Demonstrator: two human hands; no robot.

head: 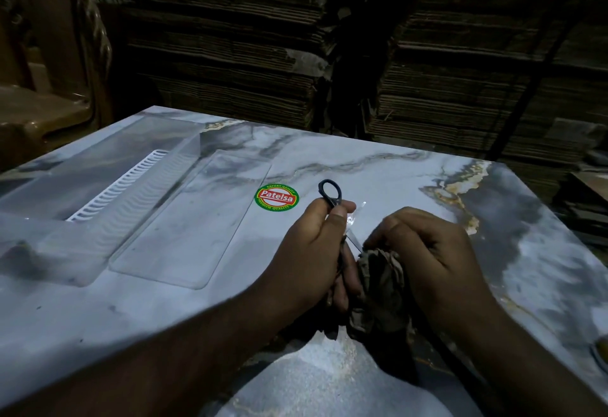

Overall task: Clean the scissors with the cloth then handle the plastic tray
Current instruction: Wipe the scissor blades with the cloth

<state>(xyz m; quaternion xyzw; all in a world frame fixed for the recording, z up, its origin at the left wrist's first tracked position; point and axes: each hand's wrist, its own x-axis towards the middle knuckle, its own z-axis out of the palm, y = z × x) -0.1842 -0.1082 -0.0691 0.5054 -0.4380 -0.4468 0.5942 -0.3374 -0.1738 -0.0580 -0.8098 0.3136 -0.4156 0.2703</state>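
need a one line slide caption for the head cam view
Left hand holds black-handled scissors while right hand wipes the blade with a crumpled cloth; clear plastic tray waits on the marble-patterned table.

Both forearms reach in from the bottom edge, converging mid-frame. Left hand (316, 245) fisted, thumb pressed on top, gripping the scissors (330, 198). Right hand (424, 252) just beside it, knuckles up, fingers curled down and pinching the cloth (381, 288). The 2 hands nearly touch.
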